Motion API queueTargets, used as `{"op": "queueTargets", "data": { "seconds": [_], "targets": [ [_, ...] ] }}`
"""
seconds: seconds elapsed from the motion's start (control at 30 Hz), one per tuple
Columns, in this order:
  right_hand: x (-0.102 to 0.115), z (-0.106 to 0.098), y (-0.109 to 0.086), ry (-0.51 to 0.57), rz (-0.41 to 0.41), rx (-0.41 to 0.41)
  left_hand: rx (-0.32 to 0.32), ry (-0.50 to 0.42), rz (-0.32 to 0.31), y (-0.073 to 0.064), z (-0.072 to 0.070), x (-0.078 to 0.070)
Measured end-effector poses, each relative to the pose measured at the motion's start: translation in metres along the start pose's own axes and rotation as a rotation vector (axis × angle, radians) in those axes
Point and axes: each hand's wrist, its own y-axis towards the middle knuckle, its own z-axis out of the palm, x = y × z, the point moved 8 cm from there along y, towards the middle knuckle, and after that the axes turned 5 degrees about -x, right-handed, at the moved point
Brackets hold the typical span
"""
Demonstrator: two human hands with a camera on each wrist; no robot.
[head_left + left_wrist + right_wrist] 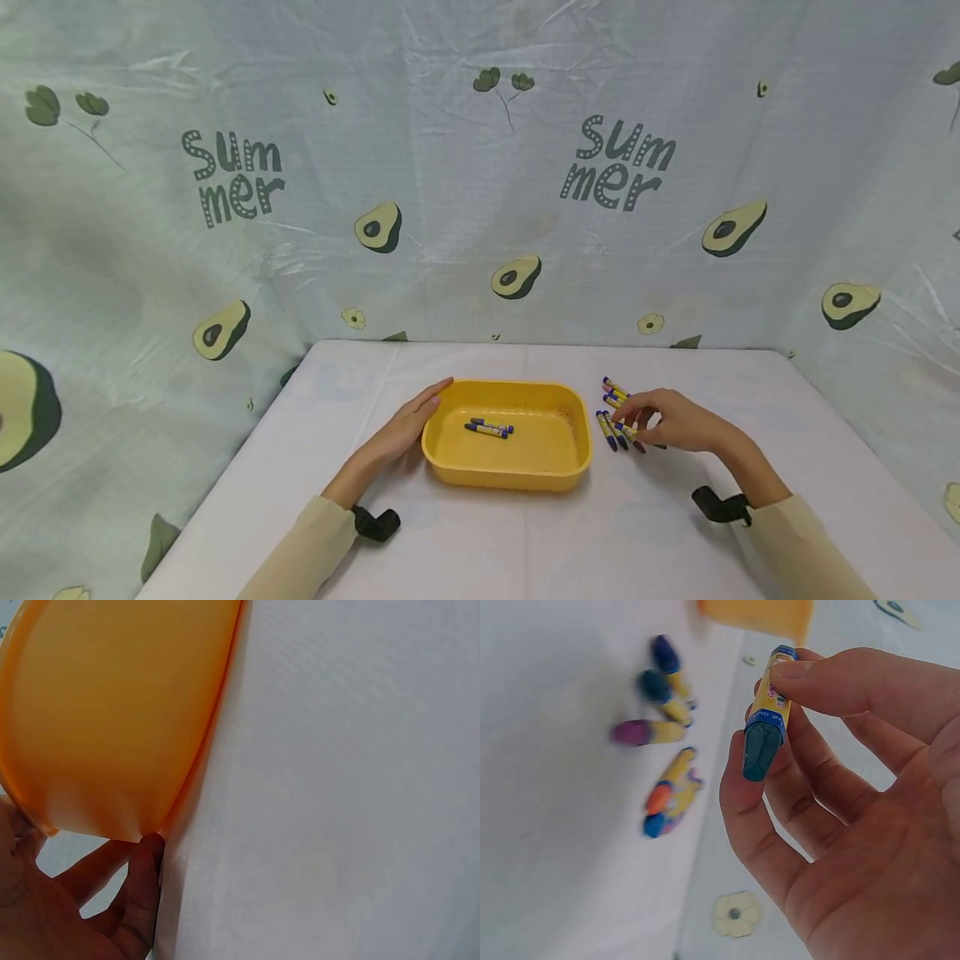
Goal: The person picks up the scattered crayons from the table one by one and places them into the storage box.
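Note:
A yellow plastic tray (pixel 510 481) sits on the table with two crayons (pixel 487 429) in it. At its left side my left hand (pixel 405 427) holds the tray, thumb at the rim and fingers against the outer wall, as the left wrist view (pixel 82 900) shows. My right hand (pixel 678 421) pinches a crayon (pixel 769 712) with a dark teal tip and yellow wrapper between thumb and fingers, raised over the table. Loose crayons (pixel 607 431) lie beneath and beside that hand; in the right wrist view their tips look purple (pixel 630 733), teal, orange and blue, somewhat blurred.
A white cloth covers the table (pixel 525 542). Behind and at the sides hangs a pale curtain (pixel 450 167) printed with avocados and lettering. Black wrist cameras (pixel 377 525) are strapped to both wrists.

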Motion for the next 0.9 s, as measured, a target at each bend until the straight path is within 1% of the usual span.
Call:
{"op": "queueTargets", "data": {
  "seconds": [0.13, 0.23, 0.37, 0.5, 0.7, 0.9],
  "targets": [
    [0.015, -0.006, 0.009, -0.032, -0.040, -0.002, 0.018, -0.010, 0.007, 0.000, 0.001, 0.002],
    [0.026, -0.009, 0.018, -0.064, -0.052, -0.003, 0.019, -0.009, 0.005, 0.000, 0.001, 0.004],
    [0.047, -0.013, 0.033, -0.090, -0.079, -0.006, 0.015, -0.004, 0.007, 0.000, 0.000, 0.004],
    [0.070, -0.014, 0.050, -0.092, -0.120, 0.003, 0.012, -0.002, 0.016, -0.001, 0.000, 0.002],
    [0.099, -0.003, 0.078, -0.069, -0.151, 0.047, 0.013, 0.002, 0.020, 0.000, 0.000, 0.003],
    [0.120, 0.021, 0.108, -0.055, -0.155, 0.115, 0.021, -0.009, 0.019, 0.000, 0.000, 0.004]
  ]
}}
